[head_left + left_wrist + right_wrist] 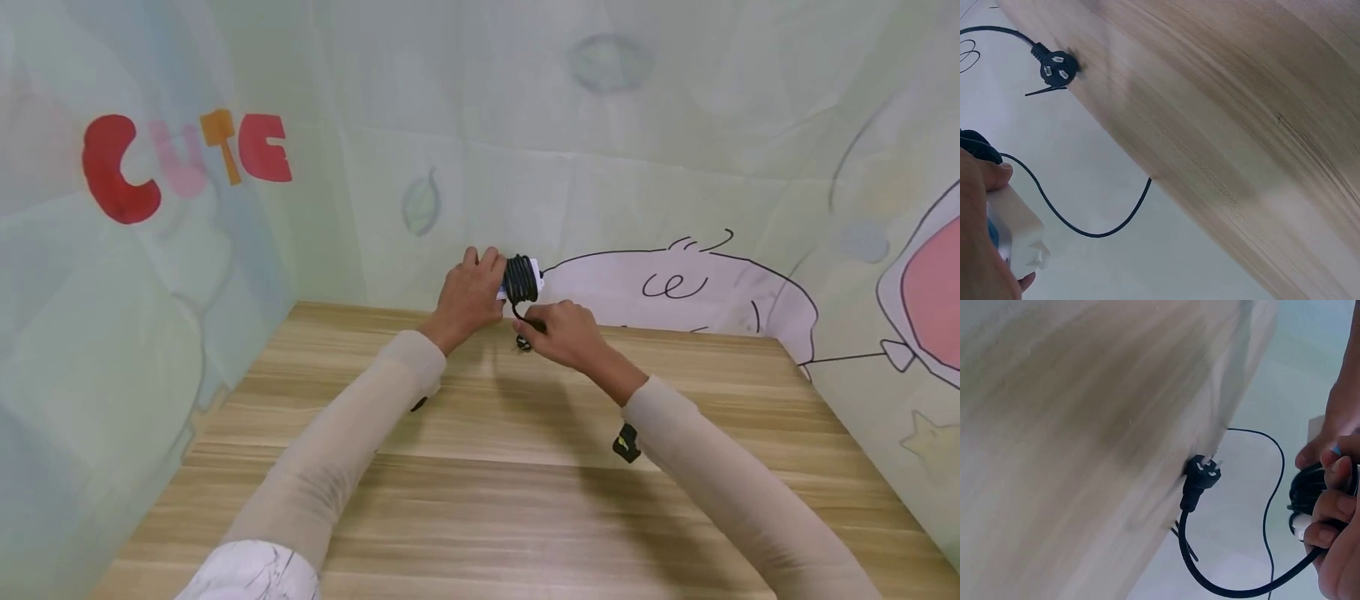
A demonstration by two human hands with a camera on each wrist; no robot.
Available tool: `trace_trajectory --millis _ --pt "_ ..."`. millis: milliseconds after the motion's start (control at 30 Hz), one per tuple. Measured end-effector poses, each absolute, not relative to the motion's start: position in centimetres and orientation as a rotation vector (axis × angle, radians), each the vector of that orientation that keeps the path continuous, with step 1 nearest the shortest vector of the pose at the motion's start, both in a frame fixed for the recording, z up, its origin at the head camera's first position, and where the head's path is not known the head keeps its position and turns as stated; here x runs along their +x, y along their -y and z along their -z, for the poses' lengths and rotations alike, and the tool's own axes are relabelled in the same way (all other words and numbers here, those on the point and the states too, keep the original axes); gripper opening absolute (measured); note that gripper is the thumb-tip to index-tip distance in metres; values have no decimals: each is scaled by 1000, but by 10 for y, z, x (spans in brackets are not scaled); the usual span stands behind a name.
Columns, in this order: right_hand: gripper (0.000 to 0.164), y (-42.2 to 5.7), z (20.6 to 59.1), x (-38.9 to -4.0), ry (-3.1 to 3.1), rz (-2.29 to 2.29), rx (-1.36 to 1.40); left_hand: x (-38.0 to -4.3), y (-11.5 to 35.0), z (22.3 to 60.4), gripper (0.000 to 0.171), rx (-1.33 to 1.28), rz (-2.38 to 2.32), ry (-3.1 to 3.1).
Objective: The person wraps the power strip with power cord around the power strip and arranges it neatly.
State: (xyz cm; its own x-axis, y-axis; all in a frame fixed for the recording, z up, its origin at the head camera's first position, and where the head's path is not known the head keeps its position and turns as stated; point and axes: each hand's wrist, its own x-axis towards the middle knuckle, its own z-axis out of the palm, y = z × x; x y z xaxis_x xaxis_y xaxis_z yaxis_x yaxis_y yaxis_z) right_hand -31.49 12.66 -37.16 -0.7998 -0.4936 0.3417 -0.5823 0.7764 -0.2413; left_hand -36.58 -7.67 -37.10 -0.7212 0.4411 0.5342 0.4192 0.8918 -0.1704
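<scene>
My left hand (471, 292) grips a white power strip (537, 272) with a blue patch, held up near the table's far edge. Black power cord (521, 281) is wound round its body in several turns. Just right of it, my right hand (564, 332) pinches the cord's end length between thumb and fingers. From that hand the three-pin plug (1202, 472) hangs free, its pins in sight in both wrist views. The left wrist view has the strip's white end (1017, 231) sticking out past the left hand. Fingers hide part of the winding.
The wood-grain table (495, 508) runs up to a printed cloth wall (465, 192) with coloured letters at the left. A small black piece with a yellow mark (626, 443) shows beside the right sleeve. A thin dark line (1094, 235) curves across the wall print.
</scene>
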Motion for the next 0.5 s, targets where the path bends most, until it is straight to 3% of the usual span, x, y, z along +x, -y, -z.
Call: trace_trajectory --millis 500 --pt "21 -132 355 -339 2502 -306 1032 -357 82 377 57 -789 -115 2507"
